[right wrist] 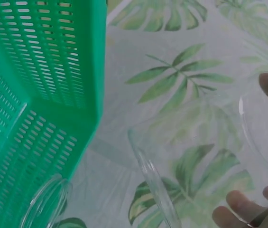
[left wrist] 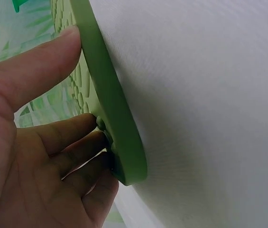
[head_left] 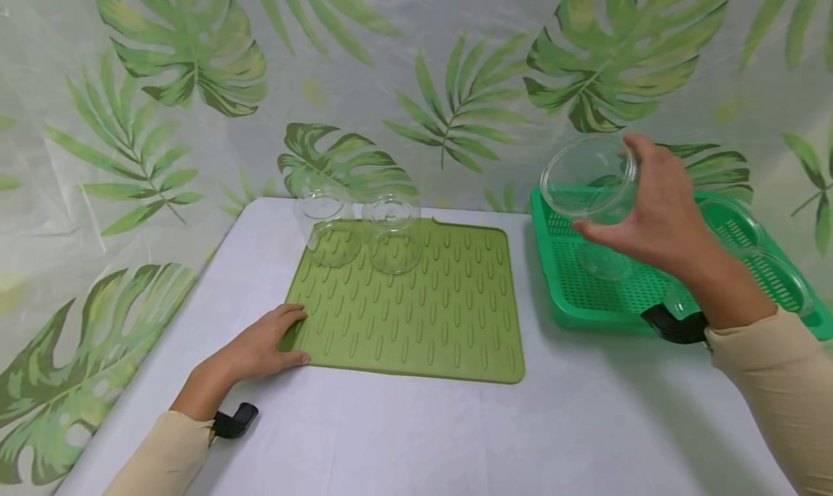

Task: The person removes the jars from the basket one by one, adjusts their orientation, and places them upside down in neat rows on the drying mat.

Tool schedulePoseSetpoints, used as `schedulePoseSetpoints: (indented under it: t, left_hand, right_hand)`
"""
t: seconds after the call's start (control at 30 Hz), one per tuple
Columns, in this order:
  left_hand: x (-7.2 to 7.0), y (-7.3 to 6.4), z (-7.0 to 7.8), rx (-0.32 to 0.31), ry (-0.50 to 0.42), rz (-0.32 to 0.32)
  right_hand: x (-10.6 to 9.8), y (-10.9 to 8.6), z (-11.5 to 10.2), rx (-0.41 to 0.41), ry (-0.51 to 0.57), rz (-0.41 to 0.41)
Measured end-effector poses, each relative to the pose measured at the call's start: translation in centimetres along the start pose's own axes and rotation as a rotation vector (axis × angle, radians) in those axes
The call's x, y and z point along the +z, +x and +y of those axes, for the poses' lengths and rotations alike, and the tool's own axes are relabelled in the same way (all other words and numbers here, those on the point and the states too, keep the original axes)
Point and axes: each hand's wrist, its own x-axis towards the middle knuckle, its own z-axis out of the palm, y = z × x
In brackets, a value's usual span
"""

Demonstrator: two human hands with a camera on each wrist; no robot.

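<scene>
My right hand (head_left: 667, 207) grips a clear plastic cup (head_left: 588, 170) in the air over the left part of a green basket (head_left: 601, 319), its wide rim tilted toward the left. In the right wrist view, the thumb and a few fingertips show at that see-through cup (right wrist: 157, 185). My left hand (head_left: 260, 344) rests at the left front corner of a green drying mat (head_left: 416, 322); the left wrist view shows the thumb and fingers touching the mat's edge (left wrist: 110, 95). Two more clear cups (head_left: 330, 228) (head_left: 392, 236) stand side by side at the mat's back left, narrower ends up.
Several clear cups (head_left: 777, 279) lie inside the slotted basket at the right of the white-covered table (head_left: 416, 438). A leaf-patterned sheet (head_left: 455, 69) hangs behind the table and down its left side.
</scene>
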Motion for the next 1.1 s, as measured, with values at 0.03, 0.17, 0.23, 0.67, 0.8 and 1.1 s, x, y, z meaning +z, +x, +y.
schedulePoseSetpoints:
  t: [0.03, 0.17, 0.23, 0.67, 0.8, 1.1]
  left_hand:
    - [0.0, 0.0, 0.0, 0.000, 0.001, 0.000]
    - [0.0, 0.1, -0.2, 0.004, 0.001, 0.002]
    - [0.0, 0.1, -0.2, 0.007, 0.002, 0.002]
    - [0.0, 0.0, -0.1, -0.008, -0.011, -0.005]
    - [0.2, -0.2, -0.1, -0.005, -0.008, 0.000]
    - [0.1, 0.0, -0.2, 0.001, -0.004, 0.007]
  right_hand:
    - [0.0, 0.0, 0.0, 0.001, -0.004, -0.002]
    - [0.1, 0.1, 0.0, -0.004, -0.026, -0.027]
    - [0.1, 0.2, 0.0, -0.009, -0.046, -0.052]
    - [0.7, 0.2, -0.6, -0.067, 0.056, -0.128]
    - [1.0, 0.3, -0.7, -0.069, 0.058, -0.134]
    - [1.4, 0.7, -1.7, -0.071, -0.097, -0.140]
